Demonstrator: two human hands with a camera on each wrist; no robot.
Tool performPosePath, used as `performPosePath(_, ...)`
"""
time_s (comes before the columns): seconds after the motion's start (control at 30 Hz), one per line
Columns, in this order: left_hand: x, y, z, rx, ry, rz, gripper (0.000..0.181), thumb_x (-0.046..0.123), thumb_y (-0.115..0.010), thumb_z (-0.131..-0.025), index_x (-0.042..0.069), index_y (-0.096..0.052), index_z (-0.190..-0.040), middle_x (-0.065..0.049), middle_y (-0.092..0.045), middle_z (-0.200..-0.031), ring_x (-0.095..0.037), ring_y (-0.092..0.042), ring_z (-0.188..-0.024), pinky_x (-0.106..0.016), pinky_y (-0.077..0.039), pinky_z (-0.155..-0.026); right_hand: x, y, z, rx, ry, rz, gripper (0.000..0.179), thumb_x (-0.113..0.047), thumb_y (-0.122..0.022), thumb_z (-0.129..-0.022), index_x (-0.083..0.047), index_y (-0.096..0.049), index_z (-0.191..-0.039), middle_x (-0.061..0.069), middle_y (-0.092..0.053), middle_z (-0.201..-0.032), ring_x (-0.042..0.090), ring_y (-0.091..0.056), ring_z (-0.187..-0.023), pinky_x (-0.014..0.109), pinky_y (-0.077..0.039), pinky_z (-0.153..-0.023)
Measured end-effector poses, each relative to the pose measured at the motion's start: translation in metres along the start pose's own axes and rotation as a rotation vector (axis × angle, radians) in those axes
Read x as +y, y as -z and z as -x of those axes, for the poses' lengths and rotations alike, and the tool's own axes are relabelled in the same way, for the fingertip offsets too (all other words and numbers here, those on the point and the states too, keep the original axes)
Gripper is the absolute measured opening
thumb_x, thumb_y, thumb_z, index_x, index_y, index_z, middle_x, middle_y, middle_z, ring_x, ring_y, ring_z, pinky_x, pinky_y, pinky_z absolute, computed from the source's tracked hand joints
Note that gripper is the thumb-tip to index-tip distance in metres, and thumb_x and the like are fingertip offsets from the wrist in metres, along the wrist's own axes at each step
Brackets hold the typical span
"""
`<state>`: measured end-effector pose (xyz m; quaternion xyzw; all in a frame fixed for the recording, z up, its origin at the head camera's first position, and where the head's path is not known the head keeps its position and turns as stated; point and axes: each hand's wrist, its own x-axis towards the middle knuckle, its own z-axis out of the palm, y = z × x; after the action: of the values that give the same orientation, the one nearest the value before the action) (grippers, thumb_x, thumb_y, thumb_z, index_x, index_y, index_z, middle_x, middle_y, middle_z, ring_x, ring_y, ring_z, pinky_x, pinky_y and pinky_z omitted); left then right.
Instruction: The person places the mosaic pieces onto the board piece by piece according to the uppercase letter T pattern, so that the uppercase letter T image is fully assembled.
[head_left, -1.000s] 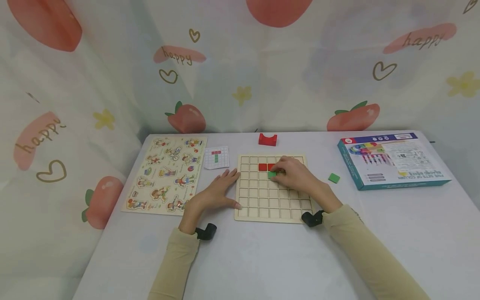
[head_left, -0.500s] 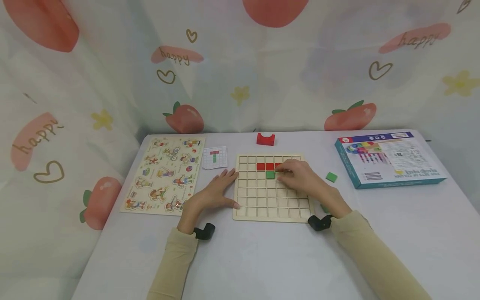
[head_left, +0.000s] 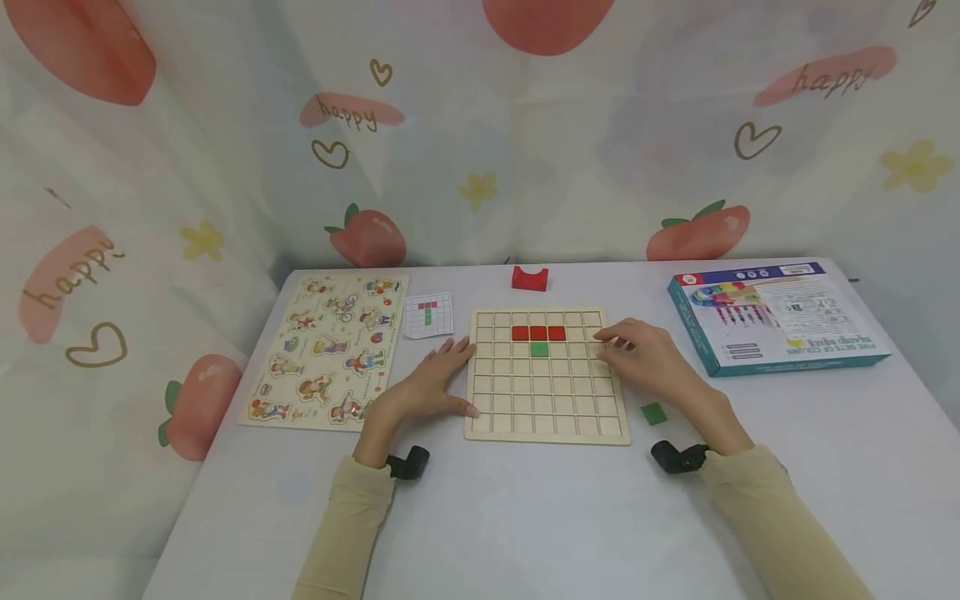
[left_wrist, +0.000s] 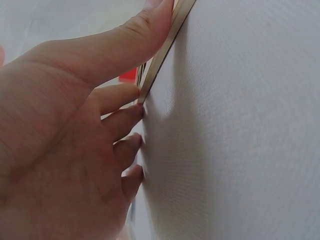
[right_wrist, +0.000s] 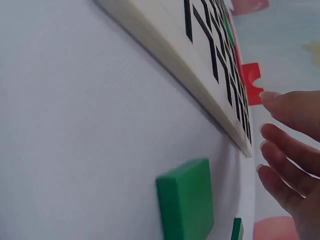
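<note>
A wooden grid board [head_left: 547,400] lies mid-table with three red square tiles [head_left: 538,333] in a row and one green tile [head_left: 539,350] under the middle one. My left hand [head_left: 427,387] rests with spread fingers along the board's left edge; in the left wrist view its thumb [left_wrist: 125,42] lies on the rim. Over the board's right edge hovers my right hand [head_left: 637,358], fingers loosely bent with nothing between them. On the cloth below it lies a loose green tile [head_left: 653,413], large in the right wrist view [right_wrist: 187,200]. Another green tile [right_wrist: 237,229] peeks out behind that one.
A small card [head_left: 429,316] printed with a red and green T pattern lies left of the board, beside a picture puzzle board [head_left: 322,350]. Behind the grid stands a red notched block [head_left: 530,278]. A flat teal-edged box [head_left: 776,321] lies at the right.
My right hand has let go of the tiles on the grid and moved right, off to the board's right edge, uncovering the third red tile. The left hand stays put.
</note>
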<state>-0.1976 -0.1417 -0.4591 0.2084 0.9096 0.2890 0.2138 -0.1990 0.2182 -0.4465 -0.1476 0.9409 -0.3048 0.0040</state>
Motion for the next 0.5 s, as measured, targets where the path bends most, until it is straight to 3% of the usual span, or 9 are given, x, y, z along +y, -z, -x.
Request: performPosePath(0.5,0.002,0.0,0.002,0.004,-0.001,0.009,0.107,0.034,-0.088,-0.08,0.009,-0.026,-0.164,-0.006,-0.015,-0.174,-0.027,-0.002,-0.162,-0.044,-0.002,-0.133,0.039,0.018,0.017,0.011,-0.116,0.064,0.045,-0.016,-0.077,-0.092,0.001,-0.065,-0.132,0.018,-0.061,-0.108,0.028,-0.054,-0.092,0.033,-0.047,-0.073)
